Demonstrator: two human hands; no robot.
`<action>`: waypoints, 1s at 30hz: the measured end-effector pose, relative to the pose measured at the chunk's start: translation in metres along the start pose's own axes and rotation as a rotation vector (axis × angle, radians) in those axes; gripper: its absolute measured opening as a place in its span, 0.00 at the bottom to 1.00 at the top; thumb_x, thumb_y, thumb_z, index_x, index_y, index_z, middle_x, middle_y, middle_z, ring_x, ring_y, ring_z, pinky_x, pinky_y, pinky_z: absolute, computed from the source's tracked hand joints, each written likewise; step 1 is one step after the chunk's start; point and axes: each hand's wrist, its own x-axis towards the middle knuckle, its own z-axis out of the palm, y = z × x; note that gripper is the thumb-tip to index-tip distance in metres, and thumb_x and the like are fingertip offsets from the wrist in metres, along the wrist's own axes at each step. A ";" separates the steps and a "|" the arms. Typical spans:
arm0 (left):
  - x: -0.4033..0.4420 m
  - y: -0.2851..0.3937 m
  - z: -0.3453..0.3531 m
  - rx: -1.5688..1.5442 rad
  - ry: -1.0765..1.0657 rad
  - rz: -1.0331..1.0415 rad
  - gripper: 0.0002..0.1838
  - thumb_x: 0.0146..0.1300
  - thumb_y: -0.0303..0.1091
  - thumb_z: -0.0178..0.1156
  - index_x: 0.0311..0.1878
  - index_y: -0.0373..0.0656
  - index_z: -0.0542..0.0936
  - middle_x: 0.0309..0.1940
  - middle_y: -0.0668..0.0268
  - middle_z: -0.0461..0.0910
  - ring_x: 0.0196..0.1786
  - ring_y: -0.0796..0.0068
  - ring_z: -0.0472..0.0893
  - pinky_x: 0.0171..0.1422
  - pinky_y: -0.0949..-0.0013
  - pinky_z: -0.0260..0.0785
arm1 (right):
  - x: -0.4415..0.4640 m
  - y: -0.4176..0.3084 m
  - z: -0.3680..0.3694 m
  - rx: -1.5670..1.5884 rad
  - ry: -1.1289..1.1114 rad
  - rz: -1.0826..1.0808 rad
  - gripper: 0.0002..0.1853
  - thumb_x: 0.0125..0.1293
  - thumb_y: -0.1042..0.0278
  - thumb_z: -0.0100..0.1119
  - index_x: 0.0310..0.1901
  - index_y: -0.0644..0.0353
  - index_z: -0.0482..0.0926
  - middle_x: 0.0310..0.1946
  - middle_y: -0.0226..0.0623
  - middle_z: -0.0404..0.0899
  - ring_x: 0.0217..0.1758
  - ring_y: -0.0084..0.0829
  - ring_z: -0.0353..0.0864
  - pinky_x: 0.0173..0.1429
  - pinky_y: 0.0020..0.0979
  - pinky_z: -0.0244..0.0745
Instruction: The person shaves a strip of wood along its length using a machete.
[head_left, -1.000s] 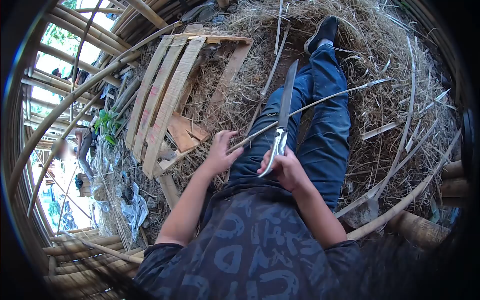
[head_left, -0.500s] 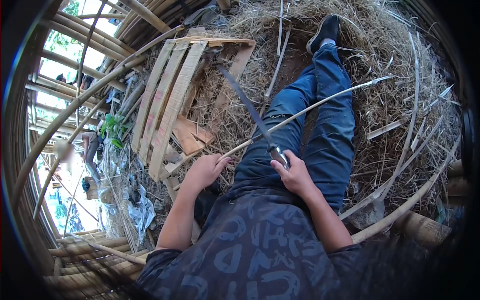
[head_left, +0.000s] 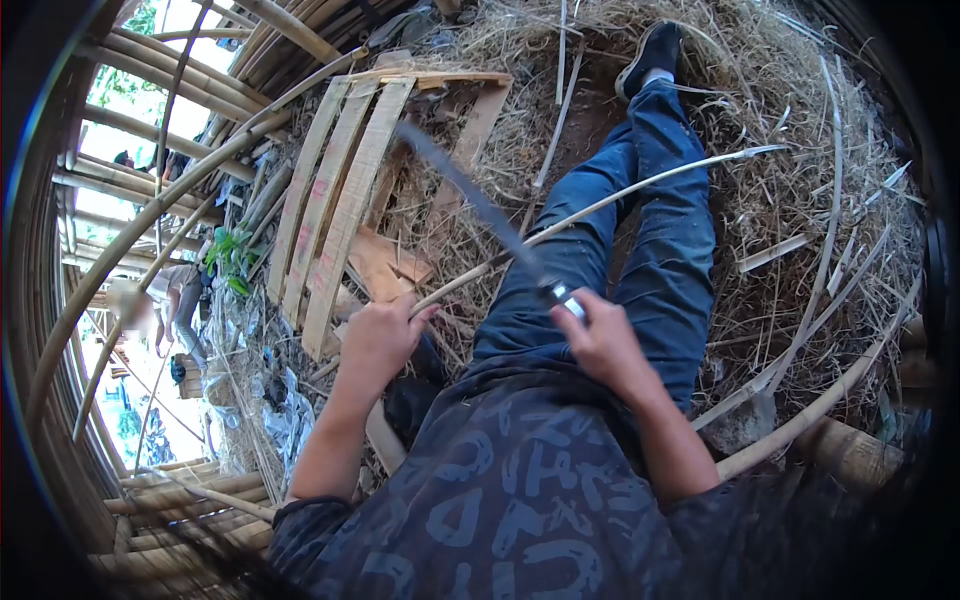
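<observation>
- The stick [head_left: 600, 204] is held at its near end by the left hand [head_left: 380, 345], from which it is extended forward and to the right, across both legs of the blue trousers [head_left: 660, 260].
- The knife [head_left: 484, 206] is gripped at its handle by the right hand [head_left: 605, 345], and its blade is pointed forward and to the left, over the stick between the two hands; whether the stick is touched by the blade cannot be told.
- The stick is seen to be long, thin, pale tan and slightly bowed, with a whiter, frayed-looking far end; a short dark stretch is seen just left of the crossing.
- The knife's blade is long, straight and grey, blurred towards its tip; a bright metallic part is shown at the handle, the rest being covered by the hand.
- The left hand is closed, its back turned up, the stick pinched between thumb and curled fingers.
- The right hand is wrapped around the handle, the thumb laid along it.
- Both forearms are angled forward from the dark sleeves, and the hands are held apart.
- Slatted wood [head_left: 350, 195] is placed ahead of the left hand, and the ground around the legs is strewn with straw [head_left: 770, 250].
</observation>
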 end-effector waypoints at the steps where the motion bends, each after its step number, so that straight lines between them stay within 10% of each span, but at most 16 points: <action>1: -0.006 -0.007 0.000 0.021 0.028 0.006 0.23 0.68 0.54 0.56 0.32 0.41 0.79 0.20 0.49 0.78 0.27 0.47 0.81 0.31 0.50 0.73 | 0.002 0.006 -0.010 0.004 0.055 0.026 0.16 0.69 0.56 0.57 0.39 0.65 0.78 0.24 0.52 0.79 0.29 0.49 0.82 0.34 0.42 0.72; 6: 0.000 0.014 0.006 0.026 0.031 0.046 0.23 0.67 0.54 0.56 0.31 0.40 0.79 0.19 0.50 0.78 0.27 0.47 0.81 0.31 0.51 0.73 | 0.006 0.027 -0.008 0.035 0.208 -0.005 0.16 0.70 0.58 0.57 0.39 0.66 0.77 0.21 0.45 0.77 0.23 0.38 0.77 0.31 0.38 0.69; 11: 0.006 0.015 -0.001 -0.014 0.048 0.031 0.23 0.68 0.54 0.55 0.31 0.40 0.79 0.19 0.50 0.78 0.27 0.48 0.81 0.32 0.50 0.73 | 0.001 0.003 0.017 -0.082 -0.027 -0.035 0.17 0.68 0.52 0.59 0.42 0.60 0.77 0.27 0.56 0.80 0.35 0.61 0.80 0.38 0.49 0.72; 19: 0.005 0.028 0.013 -0.012 0.016 0.038 0.22 0.69 0.53 0.55 0.32 0.42 0.79 0.19 0.52 0.79 0.27 0.49 0.82 0.31 0.50 0.73 | 0.007 0.044 -0.010 0.063 0.276 0.051 0.16 0.69 0.58 0.58 0.37 0.67 0.77 0.24 0.47 0.78 0.26 0.34 0.77 0.34 0.38 0.71; 25: 0.006 0.012 -0.004 0.072 0.065 0.063 0.22 0.69 0.53 0.55 0.31 0.42 0.78 0.19 0.53 0.78 0.26 0.49 0.81 0.29 0.51 0.72 | 0.006 0.018 0.004 -0.073 0.046 0.019 0.19 0.66 0.49 0.60 0.37 0.60 0.79 0.22 0.49 0.79 0.29 0.51 0.81 0.33 0.43 0.71; 30: -0.005 0.010 -0.006 0.023 0.021 0.036 0.23 0.69 0.53 0.55 0.30 0.40 0.78 0.19 0.51 0.78 0.25 0.48 0.80 0.29 0.51 0.71 | 0.016 0.060 -0.038 -0.007 0.239 0.077 0.18 0.70 0.56 0.57 0.32 0.67 0.78 0.20 0.47 0.77 0.23 0.38 0.77 0.30 0.37 0.68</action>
